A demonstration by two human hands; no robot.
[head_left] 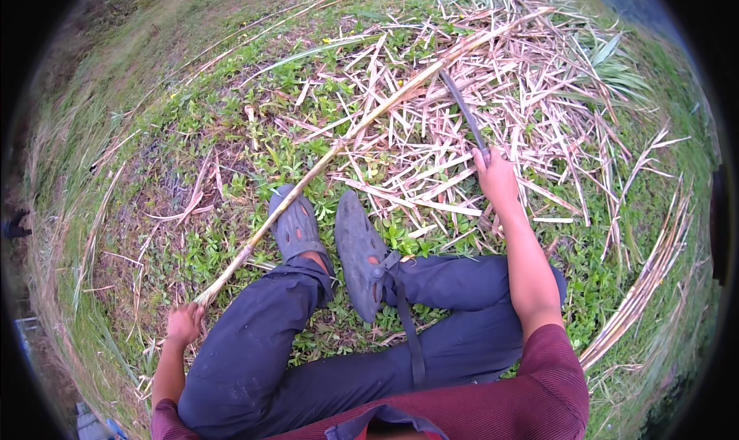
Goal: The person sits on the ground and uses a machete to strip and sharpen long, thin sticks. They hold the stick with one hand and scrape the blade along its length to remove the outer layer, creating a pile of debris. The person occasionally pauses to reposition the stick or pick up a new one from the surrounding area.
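Note:
A long pale stalk [339, 145] runs slantwise from the lower left to the upper right, across the tip of one of my shoes. My left hand [185, 322] is closed round its near end, beside my left knee. In my right hand [496, 175] is a dark, slightly curved sickle or knife [464, 112], gripped by its handle. The blade points up and away, and its tip meets the stalk in its farther half. Whether the edge has cut into it cannot be seen.
Under the stalk's far end lies a wide heap of dry, cut strips [531, 86]. A bundle of long thin stalks [643, 294] rests on the grass at my right. My grey shoes [359, 247] and bent legs take up the near middle. Long stems lie at the far left.

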